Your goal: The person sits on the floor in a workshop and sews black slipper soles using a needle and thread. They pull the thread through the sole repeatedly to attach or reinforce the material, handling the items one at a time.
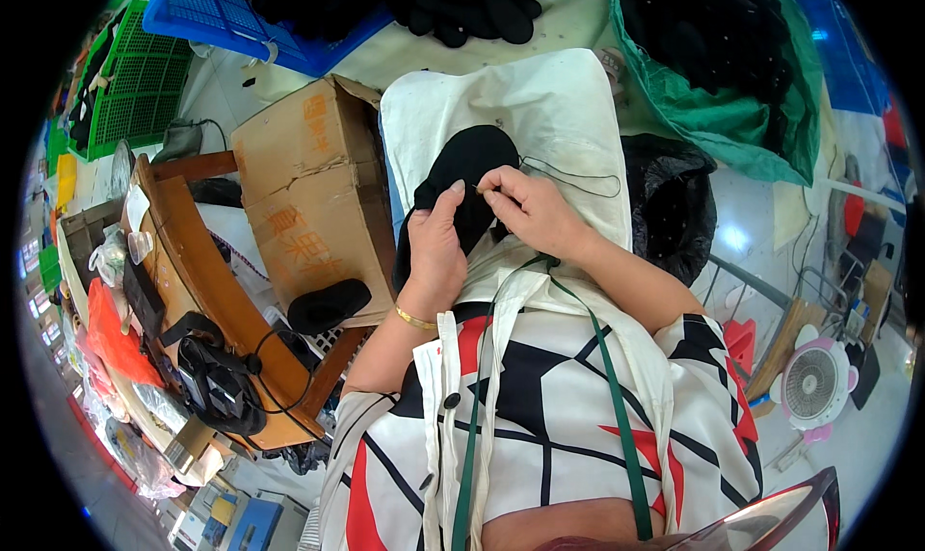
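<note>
A black cloth slipper (491, 146) with a rounded toe lies over my lap, on a white cloth (568, 108). My left hand (438, 243) is closed on its near side, thumb pressed on top. Just to the right, my right hand (530, 209) pinches a thin, brassy needle (478, 190) against the black fabric. Most of the needle is hidden by the fingertips. A dark thread (583, 177) loops out over the white cloth, right of the slipper.
A cardboard box (299, 185) stands to my left, with a black slipper (330, 306) by its near edge. Beside it is a wooden bench (207, 281). Ahead are a blue crate (202, 16) and black pieces (482, 12); a green sack (665, 108) and black bag (665, 166) sit right.
</note>
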The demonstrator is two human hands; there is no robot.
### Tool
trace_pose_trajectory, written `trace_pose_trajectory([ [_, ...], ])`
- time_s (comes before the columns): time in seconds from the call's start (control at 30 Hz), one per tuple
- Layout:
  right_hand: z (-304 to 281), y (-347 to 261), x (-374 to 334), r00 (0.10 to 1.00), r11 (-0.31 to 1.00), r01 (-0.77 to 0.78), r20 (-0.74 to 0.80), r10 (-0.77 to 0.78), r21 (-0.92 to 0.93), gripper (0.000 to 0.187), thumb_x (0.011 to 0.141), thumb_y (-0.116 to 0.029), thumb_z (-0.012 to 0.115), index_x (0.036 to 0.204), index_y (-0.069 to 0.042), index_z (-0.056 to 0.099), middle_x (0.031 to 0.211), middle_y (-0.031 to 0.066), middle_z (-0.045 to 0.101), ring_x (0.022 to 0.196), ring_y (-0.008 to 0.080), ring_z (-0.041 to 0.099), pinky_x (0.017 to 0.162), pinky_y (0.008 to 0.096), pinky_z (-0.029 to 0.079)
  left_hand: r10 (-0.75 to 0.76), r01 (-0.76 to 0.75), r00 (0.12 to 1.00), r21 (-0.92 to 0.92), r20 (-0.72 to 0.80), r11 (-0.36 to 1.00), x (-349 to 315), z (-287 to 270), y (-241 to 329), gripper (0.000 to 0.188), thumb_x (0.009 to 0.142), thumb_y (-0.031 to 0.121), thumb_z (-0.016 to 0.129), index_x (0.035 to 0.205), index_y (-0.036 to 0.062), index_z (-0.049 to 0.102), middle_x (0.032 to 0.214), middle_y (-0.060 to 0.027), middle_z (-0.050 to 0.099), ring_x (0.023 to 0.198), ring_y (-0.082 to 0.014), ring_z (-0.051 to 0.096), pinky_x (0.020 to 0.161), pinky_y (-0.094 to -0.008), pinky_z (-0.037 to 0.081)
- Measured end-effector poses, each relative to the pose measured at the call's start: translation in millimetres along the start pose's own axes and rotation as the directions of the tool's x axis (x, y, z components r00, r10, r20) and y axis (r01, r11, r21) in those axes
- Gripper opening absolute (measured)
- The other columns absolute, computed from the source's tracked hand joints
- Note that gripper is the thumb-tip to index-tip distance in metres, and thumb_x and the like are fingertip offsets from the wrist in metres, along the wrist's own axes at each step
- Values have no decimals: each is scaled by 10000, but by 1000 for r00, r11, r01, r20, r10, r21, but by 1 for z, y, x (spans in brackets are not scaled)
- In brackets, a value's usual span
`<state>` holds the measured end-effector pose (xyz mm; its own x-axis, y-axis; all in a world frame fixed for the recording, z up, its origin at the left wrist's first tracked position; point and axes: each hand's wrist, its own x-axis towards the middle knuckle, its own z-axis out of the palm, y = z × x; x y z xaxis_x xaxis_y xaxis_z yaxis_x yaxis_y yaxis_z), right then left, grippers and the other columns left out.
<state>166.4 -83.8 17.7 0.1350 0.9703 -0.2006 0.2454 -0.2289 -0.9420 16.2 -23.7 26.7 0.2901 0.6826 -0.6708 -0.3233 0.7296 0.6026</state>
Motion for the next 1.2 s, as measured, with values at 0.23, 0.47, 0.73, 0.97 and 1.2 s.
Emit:
trace_pose_trajectory([
  [0.23, 3, 4, 0, 998, 999, 46, -45, -47, -12, 134, 914, -145, 580, 1034, -86, 582, 738, 124, 625, 646, 303, 624, 579, 385, 471, -38, 39, 999, 10, -33, 999, 3, -3, 1, 80, 869, 116, 700, 863, 36, 694, 875, -29, 695, 807, -103, 648, 757, -258, 498],
  [0.47, 11, 2, -1, 996, 999, 38, -78, -38, -9, 104, 935, -107, 576, 1024, -54, 572, 727, 88, 590, 617, 200, 554, 581, 320, 455, -25, 25, 999, 8, -47, 1000, 5, -7, -1, 105, 868, 108, 706, 905, 11, 695, 915, -47, 701, 834, -120, 657, 774, -263, 508],
  [0.73, 21, 2, 6, 988, 997, -29, -154, 18, -74, 171, 925, -132, 523, 1046, -37, 448, 778, 238, 621, 757, 447, 619, 657, 520, 473, 27, -16, 996, 124, -83, 992, 2, 3, -5, 243, 864, 120, 696, 1020, -66, 682, 1008, -85, 693, 884, -163, 660, 777, -296, 525],
  [0.97, -15, -26, 15, 993, 958, -55, 87, 83, -282, 180, 908, -172, 548, 1063, -79, 550, 885, 174, 651, 833, 394, 639, 714, 451, 503, 38, -49, 997, 169, 64, 984, -1, -1, -18, 263, 916, 67, 625, 1163, -22, 642, 1081, -56, 677, 945, -146, 649, 810, -277, 513],
  [1.2, -22, -10, -1, 989, 958, 144, -7, -150, -248, 107, 889, -182, 615, 961, -104, 612, 924, 76, 592, 829, 324, 622, 696, 419, 491, 131, -211, 962, 343, 241, 915, -11, -2, -32, 260, 908, 37, 639, 1167, 13, 658, 1071, -27, 680, 952, -112, 628, 846, -261, 497],
])
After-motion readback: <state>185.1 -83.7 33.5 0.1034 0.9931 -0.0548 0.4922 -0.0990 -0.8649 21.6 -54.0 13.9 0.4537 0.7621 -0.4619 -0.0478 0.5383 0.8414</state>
